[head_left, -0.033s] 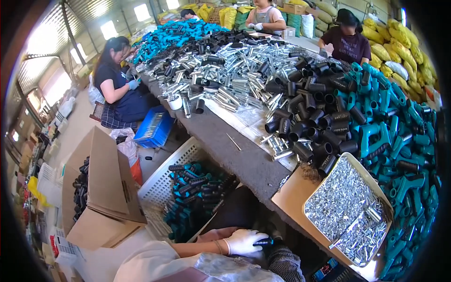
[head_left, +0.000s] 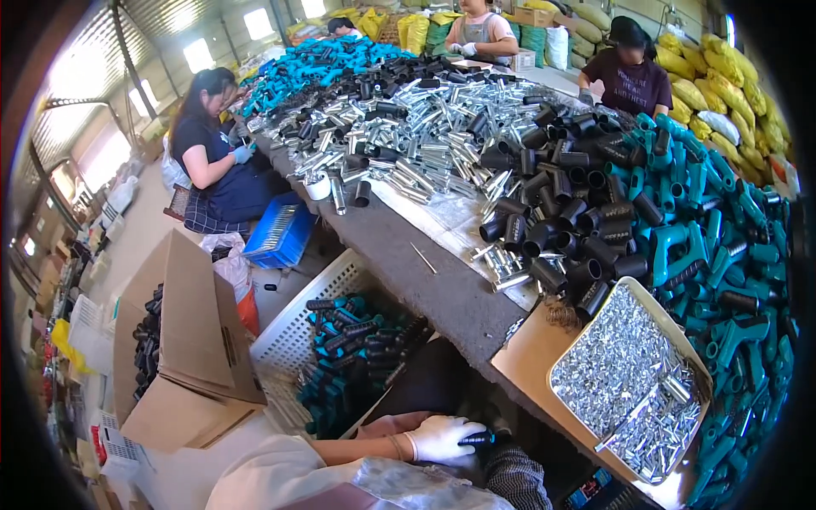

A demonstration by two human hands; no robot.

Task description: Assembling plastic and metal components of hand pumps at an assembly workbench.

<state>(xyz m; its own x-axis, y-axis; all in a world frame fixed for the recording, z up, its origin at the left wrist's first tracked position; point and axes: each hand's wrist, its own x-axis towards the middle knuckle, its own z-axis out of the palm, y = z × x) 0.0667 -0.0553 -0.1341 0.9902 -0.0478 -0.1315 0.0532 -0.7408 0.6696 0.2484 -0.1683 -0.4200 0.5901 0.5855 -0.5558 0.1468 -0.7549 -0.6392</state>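
My left hand [head_left: 444, 439], in a white glove, is closed round a dark ribbed handle-like piece [head_left: 478, 439] low in the middle of the view. Most of that piece is hidden by the glove. A patterned dark sleeve [head_left: 517, 478] covers my right forearm. My right hand lies in shadow beside the piece, and its fingers do not show clearly. Just left of my hands, a white perforated basket [head_left: 293, 319] holds many teal and black handle-shaped parts [head_left: 344, 353].
The worktable's dark edge [head_left: 399, 276] runs diagonally above my hands. On it lie heaps of silver tubes [head_left: 425, 127], black sleeves [head_left: 586, 200] and teal housings [head_left: 680, 246]. A tray [head_left: 557, 387] of small metal parts stands right, a cardboard box [head_left: 200, 314] left. Several people sit around the table.
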